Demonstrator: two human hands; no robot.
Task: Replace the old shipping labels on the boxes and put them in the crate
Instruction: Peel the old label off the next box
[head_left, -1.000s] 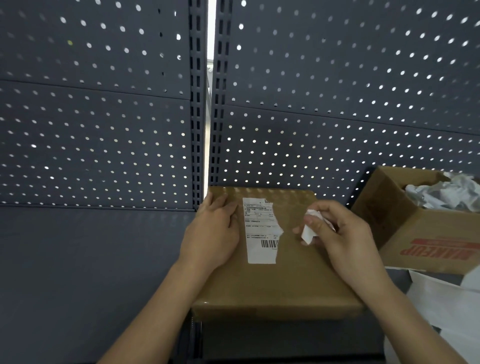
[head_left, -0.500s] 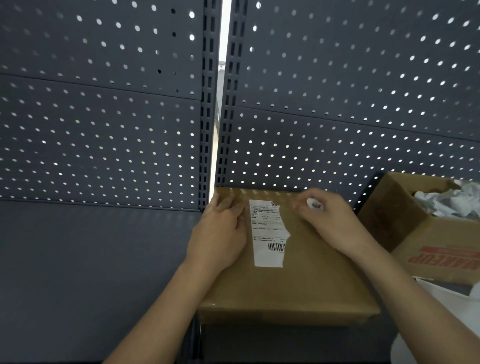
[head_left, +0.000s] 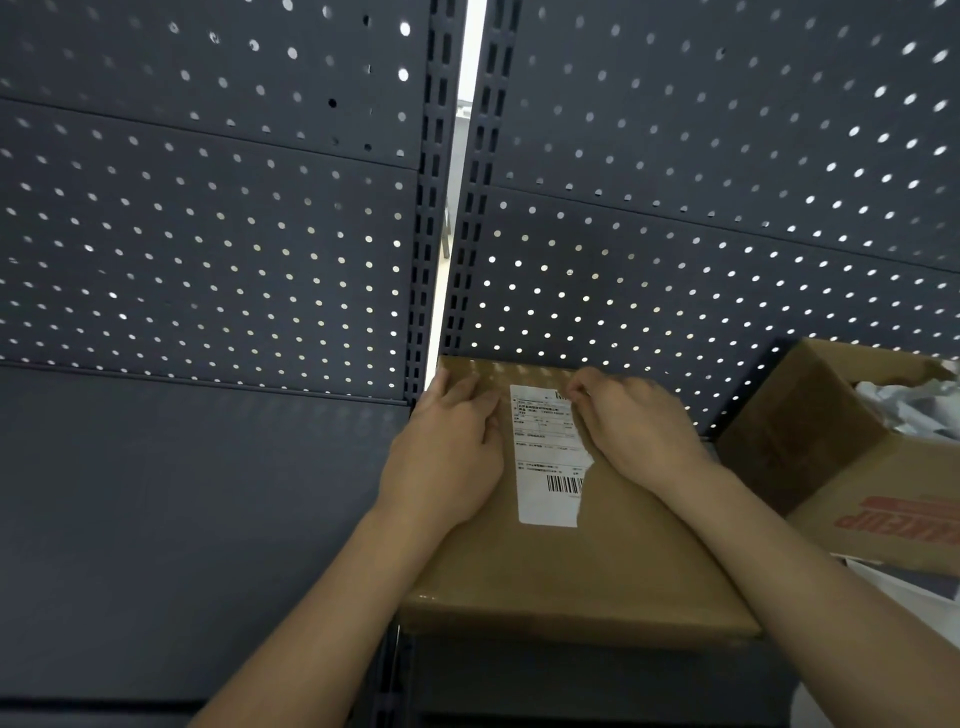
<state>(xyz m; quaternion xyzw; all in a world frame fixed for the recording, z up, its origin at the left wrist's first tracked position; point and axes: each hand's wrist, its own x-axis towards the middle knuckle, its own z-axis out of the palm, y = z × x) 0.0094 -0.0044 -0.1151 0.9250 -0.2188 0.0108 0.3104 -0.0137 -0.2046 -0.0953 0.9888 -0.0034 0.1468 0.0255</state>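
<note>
Dark grey perforated panels (head_left: 208, 234) rose behind a matching shelf (head_left: 156, 519); bright light shone through their holes and the narrow gap (head_left: 470, 52) between slotted uprights (head_left: 434, 208).

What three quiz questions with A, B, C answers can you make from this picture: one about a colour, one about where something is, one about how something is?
1. What colour is the print on the open carton?
A. Green
B. Red
C. Blue

2. Where does the left hand rest?
A. On top of the box, left of the label
B. Inside the open carton
C. On a chair

3. How is the label?
A. Whole and smooth
B. Rolled into a tube
C. Torn along its right edge

Answers:
1 B: red letters show on its side.
2 A: its fingers lie flat on the cardboard beside the label.
3 C: the right edge is ragged, with a piece missing.
</note>
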